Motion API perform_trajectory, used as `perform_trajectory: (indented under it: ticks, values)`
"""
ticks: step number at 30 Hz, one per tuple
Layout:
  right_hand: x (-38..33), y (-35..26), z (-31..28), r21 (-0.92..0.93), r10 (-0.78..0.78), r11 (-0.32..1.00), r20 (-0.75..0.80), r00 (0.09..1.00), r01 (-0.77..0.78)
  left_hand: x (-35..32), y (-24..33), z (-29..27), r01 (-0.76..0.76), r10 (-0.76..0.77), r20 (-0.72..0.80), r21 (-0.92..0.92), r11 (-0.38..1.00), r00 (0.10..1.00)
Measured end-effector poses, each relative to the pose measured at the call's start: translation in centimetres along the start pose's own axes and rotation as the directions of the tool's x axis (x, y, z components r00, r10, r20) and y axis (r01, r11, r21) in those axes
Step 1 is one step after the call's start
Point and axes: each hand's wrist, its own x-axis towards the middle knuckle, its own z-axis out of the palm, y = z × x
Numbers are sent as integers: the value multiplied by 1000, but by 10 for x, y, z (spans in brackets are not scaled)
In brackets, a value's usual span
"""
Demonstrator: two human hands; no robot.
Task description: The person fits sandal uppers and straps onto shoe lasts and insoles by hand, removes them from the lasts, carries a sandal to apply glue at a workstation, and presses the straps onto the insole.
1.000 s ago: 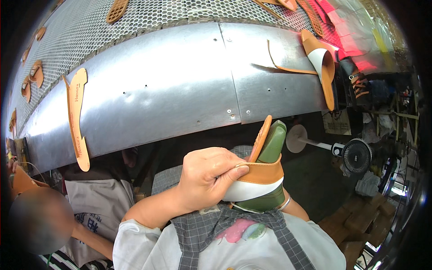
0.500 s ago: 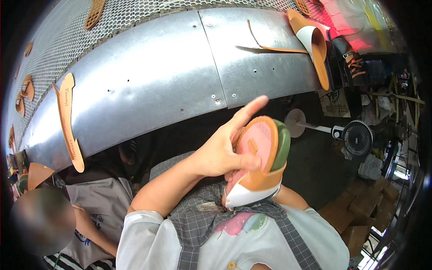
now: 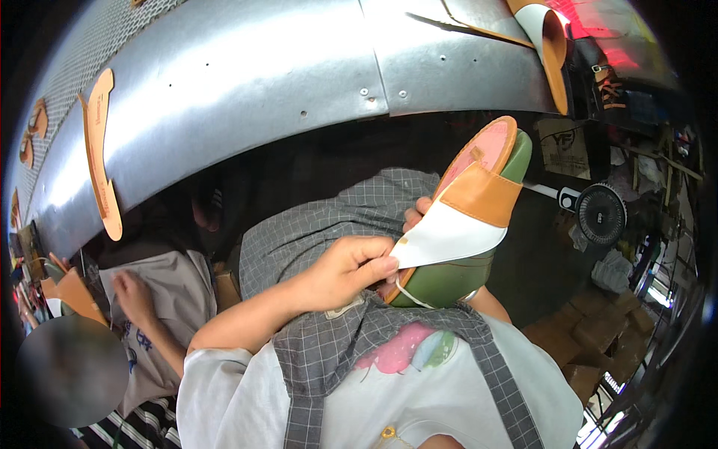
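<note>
Green last (image 3: 449,281) tilts in the hands, off the table's (image 3: 247,90) near edge. The left hand's (image 3: 345,271) grip pinches its white strap (image 3: 452,233); the right hand (image 3: 416,215) is mostly hidden, its grip impossible to tell.

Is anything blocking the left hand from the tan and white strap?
Nothing visible does: the left fingers pinch one end of the tan and white strap, wrapped over the green foot-shaped form.

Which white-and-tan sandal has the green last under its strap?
The held sandal, pinched by the left hand: its strap wraps the green last. The other sandal, on the metal bench, shows no green.
</note>
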Motion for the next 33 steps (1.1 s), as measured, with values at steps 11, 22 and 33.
perform_trajectory:
  ticks: [11, 22, 33]
  values:
    - [3, 9, -12, -53, -216, 974, 67, 974, 220, 11, -4, -12, 43, -30, 120, -108, 993, 992]
    - [5, 0, 52, -262, -174, 938, 204, 963, 225, 31, 94, -23, -183, 196, 0, 357, 916, 981]
    - [16, -11, 72, -384, -329, 865, 54, 943, 324, 53, 111, 4, -541, 527, 202, 550, 636, 826]
